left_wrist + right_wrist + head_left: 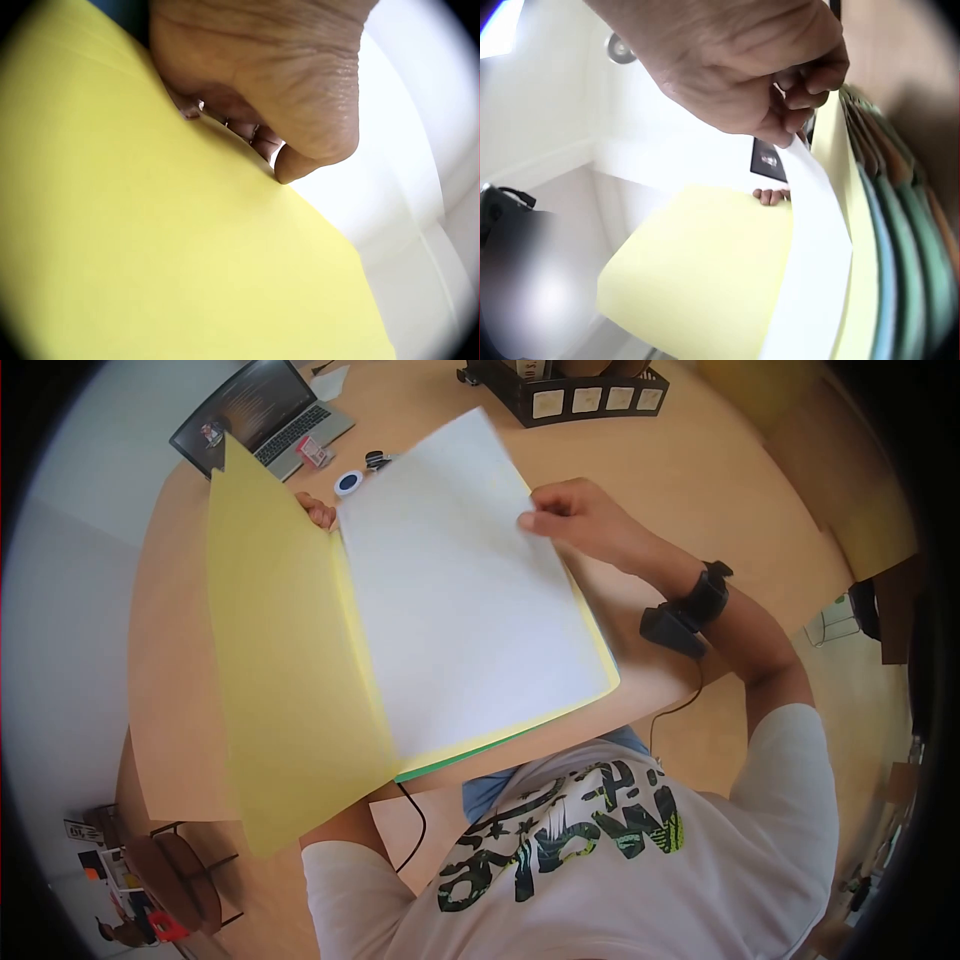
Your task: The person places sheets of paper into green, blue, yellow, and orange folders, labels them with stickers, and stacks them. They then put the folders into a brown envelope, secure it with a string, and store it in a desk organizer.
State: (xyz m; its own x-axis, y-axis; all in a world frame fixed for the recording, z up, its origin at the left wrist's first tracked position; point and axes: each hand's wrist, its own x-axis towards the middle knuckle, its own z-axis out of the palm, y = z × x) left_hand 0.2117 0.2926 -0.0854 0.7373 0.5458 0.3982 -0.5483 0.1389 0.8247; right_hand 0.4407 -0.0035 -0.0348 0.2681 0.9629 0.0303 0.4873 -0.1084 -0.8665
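Observation:
A yellow folder lies open in front of me, its front cover (pixel 280 650) raised on the left. My left hand (pixel 262 82) pinches the cover's edge between thumb and fingers; in the head view only part of it shows behind the cover. On the folder's right side is a white paper sheet (pixel 460 590). Its upper right edge is pinched by my right hand (pixel 590 525) and curves up from the yellow backing in the right wrist view. Under that backing, blue, green and brown folders (pixel 904 247) form a stack.
An open laptop (pixel 290 415) stands at the far left of the table. Close to it are a small red-and-white box (pixel 315 452), a round white item (pixel 348 483) and a black-handled tool (pixel 377 460). A black organizer (pixel 600 402) sits at the back.

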